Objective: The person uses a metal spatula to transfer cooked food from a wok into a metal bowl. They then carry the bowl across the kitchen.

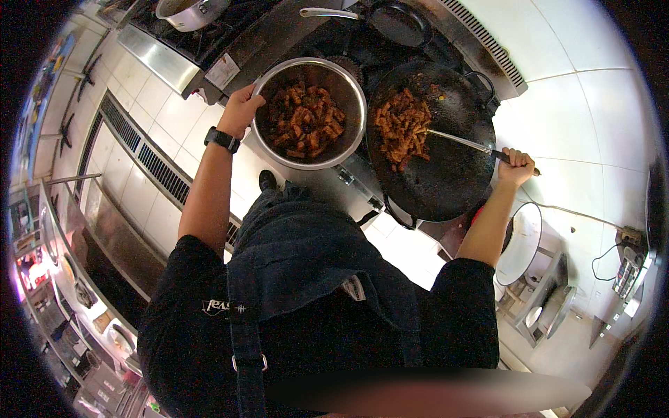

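Observation:
My left hand (242,111) grips the rim of a stainless steel bowl (360,112) at its left side. Browned, sauced strips of food (306,120) lie in the bowl. To the right of the bowl is a large dark wok (444,183) with two loop handles. A heap of similar strips (401,125) sits in the wok's left part. My right hand (515,166) is closed around the black handle of a metal utensil (465,140). The utensil's far end reaches into the heap, where its head is hidden by the food.
A black frying pan (400,26) with a metal handle rests on the stove behind the wok. Another burner at the upper left bears a metal pot (192,13). On the right stand a white basin (520,245) and a metal rack (538,292). Floor drain grates (162,172) run at left.

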A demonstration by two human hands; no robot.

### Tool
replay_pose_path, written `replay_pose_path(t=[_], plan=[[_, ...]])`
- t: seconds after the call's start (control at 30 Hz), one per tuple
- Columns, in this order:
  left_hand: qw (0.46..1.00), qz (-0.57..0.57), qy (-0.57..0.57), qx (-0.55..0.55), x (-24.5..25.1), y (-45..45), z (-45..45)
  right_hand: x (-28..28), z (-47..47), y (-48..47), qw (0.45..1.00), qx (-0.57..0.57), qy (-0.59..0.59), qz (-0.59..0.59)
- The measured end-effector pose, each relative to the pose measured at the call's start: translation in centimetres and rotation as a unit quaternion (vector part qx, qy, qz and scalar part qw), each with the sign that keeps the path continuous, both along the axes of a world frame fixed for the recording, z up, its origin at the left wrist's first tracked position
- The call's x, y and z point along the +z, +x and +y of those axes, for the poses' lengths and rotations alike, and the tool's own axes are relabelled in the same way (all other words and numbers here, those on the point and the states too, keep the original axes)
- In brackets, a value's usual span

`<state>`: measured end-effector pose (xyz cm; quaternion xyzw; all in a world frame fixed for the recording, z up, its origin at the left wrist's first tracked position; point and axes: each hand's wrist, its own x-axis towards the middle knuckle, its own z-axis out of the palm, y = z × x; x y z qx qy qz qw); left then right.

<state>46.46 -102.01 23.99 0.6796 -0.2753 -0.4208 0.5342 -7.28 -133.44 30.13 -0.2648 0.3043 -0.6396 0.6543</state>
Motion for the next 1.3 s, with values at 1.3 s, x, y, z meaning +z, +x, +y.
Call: replay_pose_path(t=[1.3], plan=[[0.986,0.12,0.029,-0.116,-0.2,3.2,0.1,12.8,17.0,4.8,0.968,-0.251,-0.027,0.009]])
